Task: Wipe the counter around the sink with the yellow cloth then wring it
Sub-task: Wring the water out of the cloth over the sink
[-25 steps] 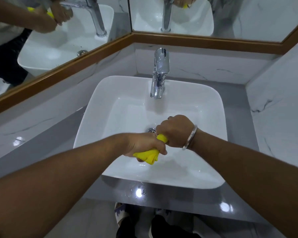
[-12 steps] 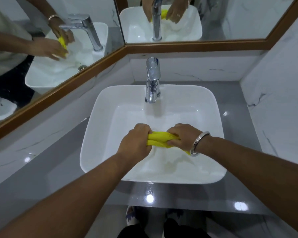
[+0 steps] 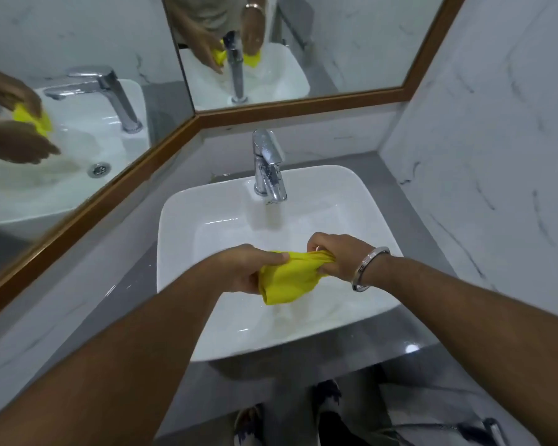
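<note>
Both hands hold the yellow cloth [image 3: 285, 278] over the basin of the white sink [image 3: 178, 217]. My left hand [image 3: 245, 268] grips its left end. My right hand [image 3: 339, 255], with a metal bangle on the wrist, pinches the bunched right end. The cloth hangs loose and partly spread between them, its lower edge drooping toward the basin. The grey counter [image 3: 132, 284] runs around the sink.
A chrome tap [image 3: 268, 169] stands at the back of the sink. Wood-framed mirrors [image 3: 303, 49] on the back and left walls reflect the hands and cloth. A marble wall [image 3: 484, 156] closes the right side. My feet show below the counter edge.
The cloth was twisted tight between my fists; my hands have since moved apart and it has loosened and spread out. The camera has tilted and shifted.
</note>
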Tool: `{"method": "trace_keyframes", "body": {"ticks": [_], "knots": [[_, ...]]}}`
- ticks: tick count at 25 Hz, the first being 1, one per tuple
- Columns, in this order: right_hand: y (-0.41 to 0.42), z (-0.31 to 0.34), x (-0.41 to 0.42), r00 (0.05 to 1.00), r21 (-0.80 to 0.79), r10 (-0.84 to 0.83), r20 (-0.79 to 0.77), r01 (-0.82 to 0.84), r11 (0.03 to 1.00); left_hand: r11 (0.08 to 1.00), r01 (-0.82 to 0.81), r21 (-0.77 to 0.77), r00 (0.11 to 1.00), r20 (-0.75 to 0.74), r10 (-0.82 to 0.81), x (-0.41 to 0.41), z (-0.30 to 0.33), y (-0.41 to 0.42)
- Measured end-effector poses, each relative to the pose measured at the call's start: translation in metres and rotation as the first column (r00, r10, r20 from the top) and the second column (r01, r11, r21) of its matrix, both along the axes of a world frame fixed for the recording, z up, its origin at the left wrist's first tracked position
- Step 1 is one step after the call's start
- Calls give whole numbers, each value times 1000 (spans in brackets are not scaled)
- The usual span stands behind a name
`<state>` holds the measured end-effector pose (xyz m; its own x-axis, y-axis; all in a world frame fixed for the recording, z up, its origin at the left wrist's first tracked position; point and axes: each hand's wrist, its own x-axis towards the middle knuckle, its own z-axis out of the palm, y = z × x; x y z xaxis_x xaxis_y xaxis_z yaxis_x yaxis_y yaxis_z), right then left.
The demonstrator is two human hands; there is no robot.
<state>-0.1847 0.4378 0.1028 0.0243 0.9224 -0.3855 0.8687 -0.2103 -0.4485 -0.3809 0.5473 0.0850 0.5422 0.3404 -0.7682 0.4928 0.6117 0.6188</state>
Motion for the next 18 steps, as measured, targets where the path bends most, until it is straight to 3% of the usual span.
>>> {"method": "trace_keyframes", "body": {"ticks": [2,5,10,14,18], "knots": [[-10,6,-7,997,-11,-70,29,70,997,985,43,165,999,4,-44,4,1,1],[-33,21,-4,977,-39,-180,113,185,982,912,73,404,981,135,-139,14,12,-6],[-108,53,14,863,-97,-489,-131,479,872,739,204,643,891,190,-412,46,42,-29],[-183,64,34,779,-58,-615,-125,613,788,528,332,782,751,119,-650,101,57,-74],[-313,69,42,665,-47,-739,-108,739,672,324,479,816,501,49,-864,169,57,-171]]}}
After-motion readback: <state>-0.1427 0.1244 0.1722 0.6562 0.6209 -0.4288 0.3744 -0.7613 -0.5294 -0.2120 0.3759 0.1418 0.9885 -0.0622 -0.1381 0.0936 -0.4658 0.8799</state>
